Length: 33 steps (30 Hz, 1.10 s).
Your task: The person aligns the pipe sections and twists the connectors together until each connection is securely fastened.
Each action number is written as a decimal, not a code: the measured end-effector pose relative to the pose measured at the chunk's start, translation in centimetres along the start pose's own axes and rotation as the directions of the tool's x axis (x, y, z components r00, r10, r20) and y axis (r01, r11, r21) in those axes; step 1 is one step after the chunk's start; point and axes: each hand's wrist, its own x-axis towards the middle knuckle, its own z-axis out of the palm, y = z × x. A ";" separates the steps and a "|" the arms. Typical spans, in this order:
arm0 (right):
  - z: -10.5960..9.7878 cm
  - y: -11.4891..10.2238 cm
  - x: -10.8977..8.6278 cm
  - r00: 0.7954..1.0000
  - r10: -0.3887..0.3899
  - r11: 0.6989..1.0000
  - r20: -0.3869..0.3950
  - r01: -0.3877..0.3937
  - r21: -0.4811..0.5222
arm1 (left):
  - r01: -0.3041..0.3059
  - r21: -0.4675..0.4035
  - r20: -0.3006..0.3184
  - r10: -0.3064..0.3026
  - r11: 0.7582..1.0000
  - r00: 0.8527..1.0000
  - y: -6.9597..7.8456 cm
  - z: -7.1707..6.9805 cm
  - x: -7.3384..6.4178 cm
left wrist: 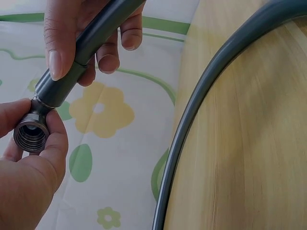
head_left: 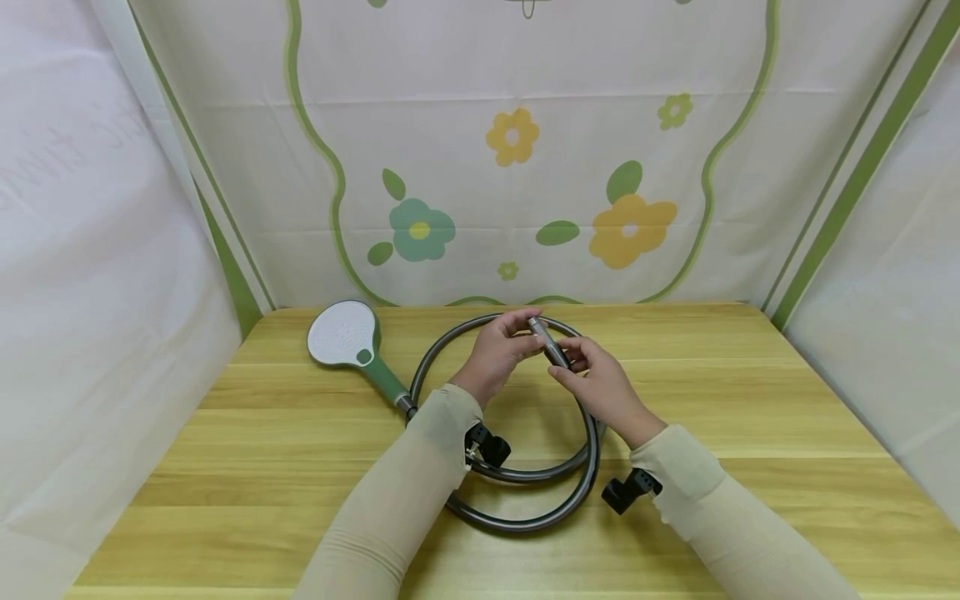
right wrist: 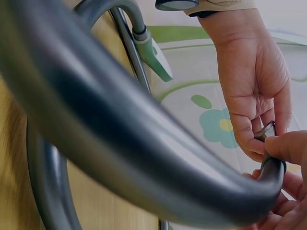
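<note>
"What do you have there?"

"The end of a hose (head_left: 517, 526). My left hand (head_left: 498, 354) pinches the threaded nut (left wrist: 31, 135) at its tip, thumb on one side, a finger on the other. My right hand (head_left: 603, 385) grips the hose just behind the collar (left wrist: 55, 90)."

"So neither hand is free. Where's the rest of it?"

"Looped on the table (head_left: 750, 400) below my hands, and the far end joins the shower head (head_left: 343, 333), which lies to my left with its spray plate up. Only the end I hold is raised."

"What worries you?"

"Slipping, first. The nut is small and looks smooth outside, and I have it only in a fingertip pinch. If the hose springs back from its curl, the tip could twist out of my left fingers."

"And if you pull harder?"

"Then I might drag the loops, and the shower head with them; it's all one line. A sharp tug could swing that head round on the wood."

"Anything nearer to you?"

"The black mount (head_left: 491, 446) at my left wrist sits right by a loop. If I draw that arm back carelessly, it could catch the hose. I can't tell whether there's a washer inside the nut; if it's loose, tipping could drop it."
</note>
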 end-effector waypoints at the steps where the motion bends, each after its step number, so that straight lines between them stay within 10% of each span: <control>1: 0.0 0.0 0.0 1.000 0.000 1.000 0.001 0.000 0.001 | -0.001 0.001 0.000 0.001 1.000 1.000 0.0 0.0 0.0; 33: 0.3 0.5 0.3 0.993 0.084 0.984 0.084 -0.096 0.150 | 0.018 0.013 -0.010 -0.017 1.000 1.000 -0.1 -0.1 -0.1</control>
